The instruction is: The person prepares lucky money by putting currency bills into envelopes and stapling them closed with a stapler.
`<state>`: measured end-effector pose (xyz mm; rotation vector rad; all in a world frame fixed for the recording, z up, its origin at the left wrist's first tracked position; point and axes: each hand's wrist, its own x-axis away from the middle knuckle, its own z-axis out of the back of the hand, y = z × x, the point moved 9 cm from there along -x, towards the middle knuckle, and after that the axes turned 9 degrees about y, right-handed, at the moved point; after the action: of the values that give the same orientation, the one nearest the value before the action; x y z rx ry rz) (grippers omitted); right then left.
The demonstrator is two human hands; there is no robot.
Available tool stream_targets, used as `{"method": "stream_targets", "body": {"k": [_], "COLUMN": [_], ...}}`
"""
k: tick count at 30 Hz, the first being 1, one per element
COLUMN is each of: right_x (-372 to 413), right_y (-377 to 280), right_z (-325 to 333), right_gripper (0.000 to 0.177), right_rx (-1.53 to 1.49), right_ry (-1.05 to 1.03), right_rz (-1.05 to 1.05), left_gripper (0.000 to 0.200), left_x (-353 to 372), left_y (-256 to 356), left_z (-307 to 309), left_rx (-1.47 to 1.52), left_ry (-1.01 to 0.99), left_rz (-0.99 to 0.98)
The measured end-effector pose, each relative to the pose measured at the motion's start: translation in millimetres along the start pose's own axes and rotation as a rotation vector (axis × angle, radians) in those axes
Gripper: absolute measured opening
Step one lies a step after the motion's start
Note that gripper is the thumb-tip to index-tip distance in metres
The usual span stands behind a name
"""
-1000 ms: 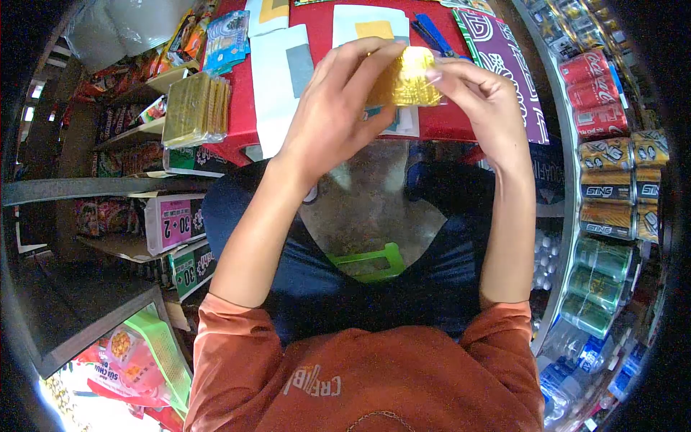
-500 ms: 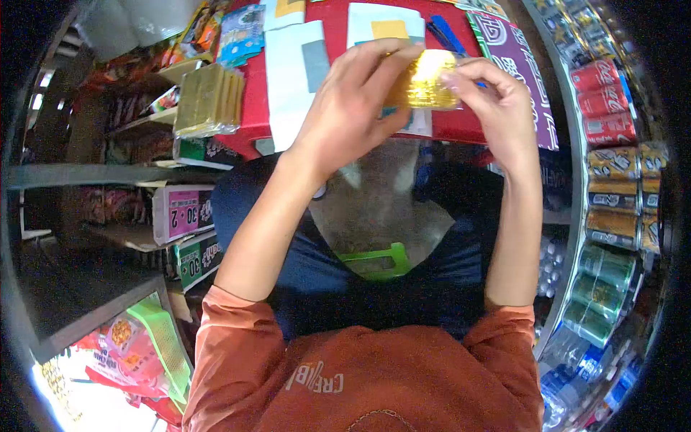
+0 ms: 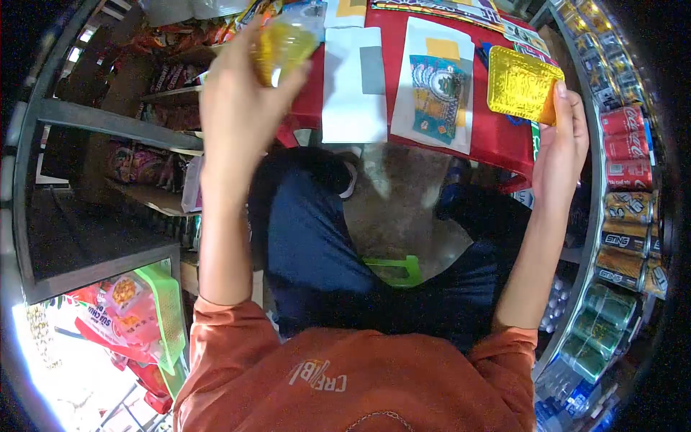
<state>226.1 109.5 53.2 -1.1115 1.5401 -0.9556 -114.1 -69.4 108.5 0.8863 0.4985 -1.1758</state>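
My right hand (image 3: pixel 565 140) pinches the lower right corner of a shiny gold embossed rectangular piece (image 3: pixel 524 83) above the table's right side. At the far left edge, my left hand (image 3: pixel 241 101) closes around a wrapped stack of gold packets (image 3: pixel 284 50); motion blurs the stack. Between the hands, a white sheet (image 3: pixel 400 119) carries blue patterned paper notes (image 3: pixel 435 97) and a yellow square (image 3: pixel 443 48). Beside it lies another white sheet (image 3: pixel 349 119) with a grey square (image 3: pixel 372 70) on it.
The red table (image 3: pixel 497 140) is in front of my knees. Printed packets (image 3: pixel 446 11) lie along its back. Shelves of drink cans (image 3: pixel 626 147) rise at the right, and dark shelves with packaged goods (image 3: pixel 137 162) stand left. A green plastic stool (image 3: pixel 396 270) shows on the floor.
My hands have parted. The left hand moved left from the gold piece to the wrapped stack; the right carried the gold piece right. Blue notes now show on the white sheet, and the view has shifted.
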Motion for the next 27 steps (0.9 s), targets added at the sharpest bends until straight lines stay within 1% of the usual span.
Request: {"method": "stream_targets", "body": {"k": [2, 4, 5, 7, 9, 12, 13, 16, 17, 20, 21, 22, 24, 26, 27], "right_x": [4.6, 5.4, 5.5, 7.0, 8.2, 9.6, 9.7, 9.4, 9.1, 9.3, 8.2, 6.9, 5.2, 2.8, 0.7], "right_y": [-2.7, 0.4, 1.2, 0.2, 2.7, 1.6, 2.4, 4.6, 5.3, 4.1, 4.0, 2.9, 0.8, 3.3, 7.7], "right_z": [-8.5, -13.8, -14.4, -15.2, -16.6, -20.3, -20.8, -20.1, -19.8, -20.5, -20.8, -20.0, -19.2, -16.8, -13.3], "right_gripper": [0.018, 0.019, 0.019, 0.02, 0.02, 0.019, 0.019, 0.018, 0.018, 0.018, 0.018, 0.018, 0.018, 0.018, 0.017], "right_rx": [-0.002, -0.013, 0.028, 0.098, 0.051, 0.023, 0.02, 0.023, 0.039, 0.047, 0.032, 0.018, 0.009, 0.013, 0.02], "right_ry": [-0.008, -0.065, -0.076, -0.091, -0.115, -0.144, -0.148, -0.17, -0.171, -0.175, -0.181, -0.188, -0.26, -0.332, -0.355], "right_rz": [0.015, 0.027, 0.042, 0.053, 0.029, 0.019, 0.012, 0.001, -0.001, -0.003, 0.004, 0.012, 0.01, 0.015, 0.013], "left_gripper": [0.066, 0.068, 0.069, 0.072, 0.076, 0.074, 0.082, 0.082, 0.076, 0.067, 0.06, 0.06, 0.063, 0.067, 0.067], "left_x": [-5.4, -5.9, -5.0, -0.3, 2.8, 4.2, 4.1, -3.1, -4.8, -8.2, -6.8, -2.2, 16.5, 60.2, 67.0], "left_y": [-30.1, -52.5, -60.5, -65.1, -69.7, -70.4, -63.5, -31.6, -13.1, 22.0, 37.2, 47.7, 74.0, 119.4, 137.0], "left_z": [1.5, -4.2, -10.3, -18.3, -26.9, -28.6, -26.7, -14.2, -10.4, -29.5, -42.4, -63.1, -112.7, -163.4, -167.6], "left_rx": [-0.122, -0.17, -0.186, -0.21, -0.219, -0.253, -0.184, -0.236, -0.137, 0.335, 0.489, 0.638, 1.01, 1.551, 1.613], "left_ry": [-0.05, -0.124, -0.166, -0.194, -0.228, -0.247, -0.203, -0.047, -0.011, -0.024, -0.117, -0.194, -0.524, -1.058, -1.141], "left_rz": [-0.014, 0.06, 0.093, 0.101, 0.107, 0.154, 0.123, -0.047, -0.076, -0.019, 0.097, 0.145, 0.429, 0.836, 0.829]}}
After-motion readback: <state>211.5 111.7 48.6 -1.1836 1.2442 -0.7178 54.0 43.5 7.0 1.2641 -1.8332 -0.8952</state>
